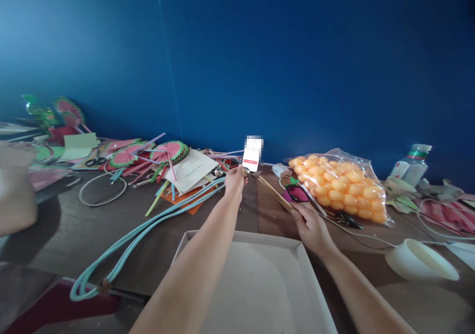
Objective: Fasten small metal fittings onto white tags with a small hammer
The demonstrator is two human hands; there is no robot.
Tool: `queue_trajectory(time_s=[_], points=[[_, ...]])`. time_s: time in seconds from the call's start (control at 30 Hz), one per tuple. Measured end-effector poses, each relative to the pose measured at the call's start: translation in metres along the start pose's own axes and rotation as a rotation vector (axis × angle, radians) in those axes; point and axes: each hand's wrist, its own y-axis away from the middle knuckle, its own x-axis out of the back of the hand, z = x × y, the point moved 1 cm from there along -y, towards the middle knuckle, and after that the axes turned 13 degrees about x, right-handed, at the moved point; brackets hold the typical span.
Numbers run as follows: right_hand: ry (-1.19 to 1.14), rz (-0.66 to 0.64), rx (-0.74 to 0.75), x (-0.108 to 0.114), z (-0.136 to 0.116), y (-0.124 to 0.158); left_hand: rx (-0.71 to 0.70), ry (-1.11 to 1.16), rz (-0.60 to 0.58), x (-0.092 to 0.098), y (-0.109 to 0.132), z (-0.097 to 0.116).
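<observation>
Firstly, taking twelve o'clock as straight ahead of the wearer, both hands were found extended over a dark desk [272, 220], a blue wall [278, 67] standing beyond it. The right hand [313, 227], at one o'clock, had its fingers closed on the near end of a wooden stick [275, 193]; this slanted away toward eleven o'clock, its dark far tip lying near the left hand [234, 181]. The left hand, at twelve o'clock, had its fingers curled; whether they gripped anything could not be determined. A phone [251, 159] with a lit screen stood just beyond them, contact being unclear. Light-blue tubing [202, 194] ran from beside the left hand toward eight o'clock. A shallow pale tray [267, 284] lay nearest the wearer, partly under the left forearm. At eleven o'clock were pink paper fans [170, 152] and a printed sheet [191, 170]; at ten, scissors [95, 162]. A clear bag of orange balls [339, 185] lay at one o'clock, just beyond the right hand, with a bottle [415, 168] at two and a cream round vessel [411, 262] at three. Another person's forearm [17, 195], blurred, showed at nine.
</observation>
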Motion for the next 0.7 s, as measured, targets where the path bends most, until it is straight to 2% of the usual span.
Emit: queue_trajectory(time_s=[0.23,0.53,0.7], points=[[0.066,-0.113,-0.047,-0.0023,0.0079,0.0035,-0.009,0.055,0.063,0.0027,0.0001,0.0042],[0.145,-0.210,-0.003,-0.0043,0.0097,0.0062,0.010,0.077,0.034,0.0018,0.0018,0.0036],[0.179,-0.274,-0.026,-0.0044,0.0095,0.0070,0.030,0.062,0.017,0.0010,0.0018,0.0033]])
